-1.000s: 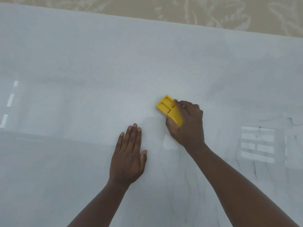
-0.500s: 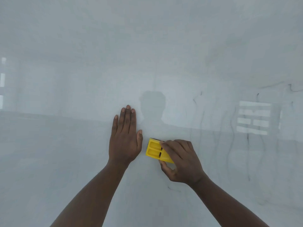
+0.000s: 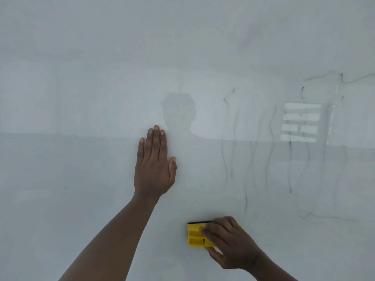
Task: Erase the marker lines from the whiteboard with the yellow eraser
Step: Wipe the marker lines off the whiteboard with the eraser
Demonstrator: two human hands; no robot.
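Nearest, at about five o'clock, the right hand (image 3: 231, 243) grips one yellow eraser (image 3: 195, 234), fingers over its top and thumb under its lower edge. The eraser is a ribbed plastic block with two recessed slots; a thin dark pad edge shows along its upper side, and its right half is hidden under the fingers. It is pressed against the whiteboard (image 3: 81, 78).

Farther up, near the centre, the left hand (image 3: 155, 165) lies flat and open on the glossy white surface, holding nothing, fingers together pointing to twelve o'clock.

Beyond, from two to four o'clock, faint wavy marker lines (image 3: 231, 155) run mostly vertically; they are too smeared to count. A bright window reflection (image 3: 301, 122) overlaps them.
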